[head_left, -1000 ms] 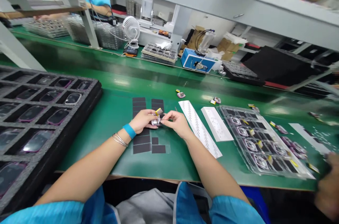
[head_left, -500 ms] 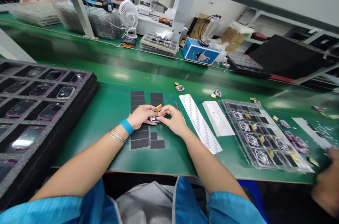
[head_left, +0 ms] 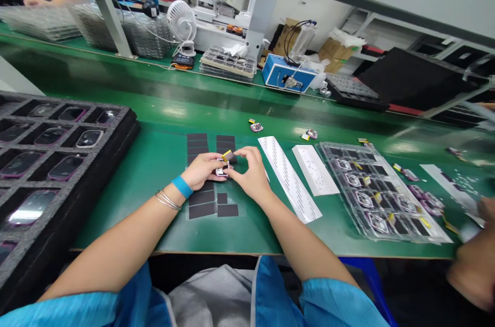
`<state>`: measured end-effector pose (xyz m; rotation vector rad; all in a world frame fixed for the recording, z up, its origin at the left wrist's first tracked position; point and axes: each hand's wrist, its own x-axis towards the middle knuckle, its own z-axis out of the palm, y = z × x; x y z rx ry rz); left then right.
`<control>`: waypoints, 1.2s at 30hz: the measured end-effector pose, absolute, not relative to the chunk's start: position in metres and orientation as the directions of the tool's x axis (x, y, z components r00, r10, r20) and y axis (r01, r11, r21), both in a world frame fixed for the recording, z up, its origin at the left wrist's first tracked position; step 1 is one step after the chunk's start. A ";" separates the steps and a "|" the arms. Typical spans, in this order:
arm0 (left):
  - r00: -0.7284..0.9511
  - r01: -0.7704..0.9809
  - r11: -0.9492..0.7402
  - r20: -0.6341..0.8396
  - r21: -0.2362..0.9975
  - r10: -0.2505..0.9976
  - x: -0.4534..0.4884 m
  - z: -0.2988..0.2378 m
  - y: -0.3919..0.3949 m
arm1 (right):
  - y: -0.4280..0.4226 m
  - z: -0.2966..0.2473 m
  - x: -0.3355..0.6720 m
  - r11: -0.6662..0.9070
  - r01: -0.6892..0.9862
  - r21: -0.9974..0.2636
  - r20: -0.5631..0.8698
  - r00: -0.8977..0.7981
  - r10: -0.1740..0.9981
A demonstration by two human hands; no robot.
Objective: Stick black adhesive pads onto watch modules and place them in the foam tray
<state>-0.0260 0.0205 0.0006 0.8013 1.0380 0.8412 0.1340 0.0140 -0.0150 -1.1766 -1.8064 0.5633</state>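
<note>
My left hand (head_left: 201, 169) is closed round a small smartwatch case (head_left: 222, 168) with its inside parts showing. A yellow-edged battery (head_left: 228, 155) stands up from the case, tilted. At the case's right side, the thumb of my right hand (head_left: 251, 172) presses against the case while the index finger reaches the battery's grey end. Under both hands lies a clear sheet with black rectangular stickers (head_left: 201, 208), partly covered by them. Just right of my right hand is a white strip with rows of small dark marks (head_left: 288, 177).
A foam tray of watch housings (head_left: 64, 166) fills the left side. To the right are a white box (head_left: 315, 169) and a clear plastic tray of watch parts (head_left: 367, 193). Loose watch parts (head_left: 256, 127) lie behind. Another person's hand (head_left: 474, 260) is at the right edge.
My right hand's fingers have spread, with the index finger now up at the battery and the thumb lower on the case. The battery's grey end now shows. The view has shifted slightly.
</note>
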 end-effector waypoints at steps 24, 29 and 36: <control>0.381 -0.457 0.532 -0.383 0.713 0.841 -0.028 0.001 0.024 | 0.014 -0.017 0.133 0.651 0.546 -0.528 0.551 -0.364 0.751; 0.385 -0.415 0.478 -0.326 0.774 0.863 -0.029 0.003 0.022 | 0.013 -0.013 0.135 0.652 0.530 -0.542 0.532 -0.384 0.755; 0.436 -0.342 0.393 -0.226 0.853 0.871 -0.029 -0.003 0.022 | 0.018 -0.020 0.136 0.302 0.176 -0.937 0.244 -0.290 0.925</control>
